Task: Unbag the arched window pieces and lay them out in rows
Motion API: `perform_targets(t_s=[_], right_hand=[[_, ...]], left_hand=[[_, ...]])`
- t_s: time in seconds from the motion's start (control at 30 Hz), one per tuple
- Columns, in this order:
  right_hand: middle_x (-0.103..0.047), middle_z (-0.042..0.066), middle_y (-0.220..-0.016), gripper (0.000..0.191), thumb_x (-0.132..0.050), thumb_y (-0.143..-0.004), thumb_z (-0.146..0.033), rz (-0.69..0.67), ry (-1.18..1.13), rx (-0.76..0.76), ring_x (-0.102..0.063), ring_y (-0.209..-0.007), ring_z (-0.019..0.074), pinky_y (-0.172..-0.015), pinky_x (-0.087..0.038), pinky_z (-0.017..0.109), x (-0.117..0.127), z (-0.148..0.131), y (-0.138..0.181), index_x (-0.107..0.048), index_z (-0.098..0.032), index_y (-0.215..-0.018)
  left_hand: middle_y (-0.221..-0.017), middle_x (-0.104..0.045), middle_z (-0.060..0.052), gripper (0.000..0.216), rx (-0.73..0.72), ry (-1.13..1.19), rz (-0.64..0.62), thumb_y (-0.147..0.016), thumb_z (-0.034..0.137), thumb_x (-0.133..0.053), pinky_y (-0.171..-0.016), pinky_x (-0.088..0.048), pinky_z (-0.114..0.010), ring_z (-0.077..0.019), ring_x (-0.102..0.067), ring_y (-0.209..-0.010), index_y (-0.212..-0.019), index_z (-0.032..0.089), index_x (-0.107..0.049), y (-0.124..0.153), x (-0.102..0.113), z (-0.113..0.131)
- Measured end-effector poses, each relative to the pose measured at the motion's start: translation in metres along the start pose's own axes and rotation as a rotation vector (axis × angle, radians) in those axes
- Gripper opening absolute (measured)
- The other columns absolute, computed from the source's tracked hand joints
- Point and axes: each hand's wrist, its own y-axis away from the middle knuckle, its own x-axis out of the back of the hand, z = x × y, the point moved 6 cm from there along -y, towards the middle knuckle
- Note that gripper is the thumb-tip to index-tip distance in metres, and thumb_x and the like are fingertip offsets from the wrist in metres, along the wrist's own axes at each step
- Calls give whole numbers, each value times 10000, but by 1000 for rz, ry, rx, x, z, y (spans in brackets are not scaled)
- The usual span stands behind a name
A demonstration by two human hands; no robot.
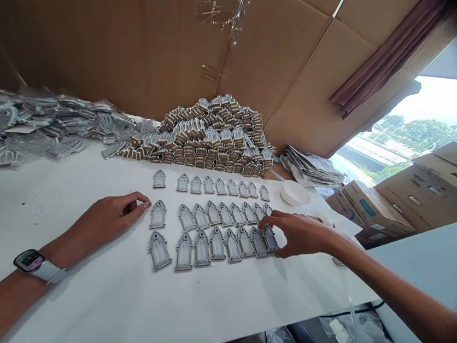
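Small grey arched window-shaped pieces lie in three rows on the white table (118, 327). My right hand (299, 232) grips the end window-shaped piece (270, 239) of the nearest row, index finger at its top and thumb at its base. My left hand (120, 212) rests on the table at the left, thumb and index fingertips together, with nothing visible between them. Just beyond those fingertips lies a separate window-shaped piece (158, 215) of the middle row. Another single piece (159, 251) lies nearer the front edge. My right hand partly hides the right end of the middle row.
Behind the rows rises a large stack of similar pieces (208, 135). Plastic-wrapped pieces (49, 123) are heaped at the back left. A white bowl (295, 193) and folded newspapers (312, 166) are at the right. Cardboard boxes (416, 188) stand beyond the table, below a window.
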Motion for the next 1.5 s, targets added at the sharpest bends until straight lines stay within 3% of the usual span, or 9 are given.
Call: perform_targets(t_s=[0.33, 0.57, 0.73, 0.9, 1.2, 1.5], right_hand=[[-680, 59, -1256, 643, -823, -781, -391, -2, 46, -41, -710, -986, 324, -801, -483, 416, -5, 0, 0, -619, -369, -1390], [-712, 61, -1214, 629, -789, -761, -335, 2, 40, -25, -705, -1035, 332, -799, -477, 406, -3, 0, 0, -629, -342, -1370], [-704, 59, -1270, 645, -768, -766, -337, 56, -11, 43, -691, -1091, 324, -838, -474, 411, 7, -14, 2, -617, -361, -1393], [-692, 63, -1255, 684, -772, -747, -316, 16, 29, 61, -699, -982, 307, -798, -472, 404, 6, -30, 1, -611, -359, -1410], [-686, 88, -1306, 679, -792, -788, -433, 13, 28, 62, -693, -1095, 338, -889, -496, 450, -2, -34, -8, -600, -323, -1430], [-726, 91, -1236, 676, -764, -744, -339, 44, 109, 79, -713, -1039, 332, -822, -483, 412, 9, -39, -11, -645, -289, -1407]], left_hand=[[-825, -737, 2, 390, -16, -8, -1, -1032, 548, -493, -690, -412, -295, -197, -635, -700, -1177, 280, -736, 2, 1, 4], [-811, -742, 5, 351, -25, -9, 17, -1016, 552, -525, -658, -419, -305, -201, -641, -687, -1164, 319, -741, -2, -4, -7], [-801, -730, 12, 395, -36, -22, 14, -1033, 556, -500, -664, -412, -287, -185, -622, -683, -1193, 287, -742, -1, -2, -4], [-772, -730, 8, 382, -23, -14, 18, -1016, 572, -506, -652, -415, -305, -201, -635, -663, -1152, 309, -747, 0, 0, -2], [-771, -731, -3, 388, -41, -11, 16, -1024, 572, -484, -657, -410, -318, -206, -647, -660, -1130, 292, -731, 1, 0, 3], [-777, -722, 5, 371, -50, -17, 12, -1035, 546, -483, -676, -405, -307, -192, -645, -681, -1143, 286, -726, 1, -1, 3]])
